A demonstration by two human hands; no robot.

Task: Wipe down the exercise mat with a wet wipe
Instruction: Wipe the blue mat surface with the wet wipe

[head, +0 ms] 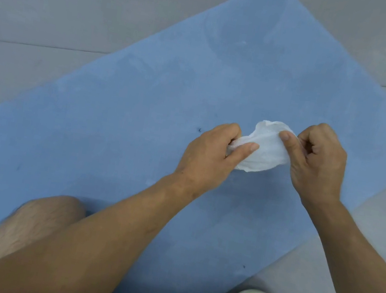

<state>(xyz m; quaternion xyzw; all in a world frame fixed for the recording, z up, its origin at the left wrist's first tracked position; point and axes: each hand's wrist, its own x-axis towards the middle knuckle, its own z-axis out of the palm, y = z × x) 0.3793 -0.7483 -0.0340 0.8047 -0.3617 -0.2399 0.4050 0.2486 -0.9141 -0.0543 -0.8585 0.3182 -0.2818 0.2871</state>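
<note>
Bare knee [40, 225] is resting on the blue exercise mat [114, 120], lower left | left hand [212, 149] and right hand [316, 164] are stretching the white wet wipe [265, 148] over the mat, centre right, each grip pinching one end | wipe is looking limp, light, damp; likely best held wadded in one palm

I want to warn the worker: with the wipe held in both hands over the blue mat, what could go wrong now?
The left hand and right hand pinch the wet wipe from both ends; a harder pull might tear it. The knee rests on the exercise mat, so that patch may stay unwiped. The dark speck could smear.
</note>
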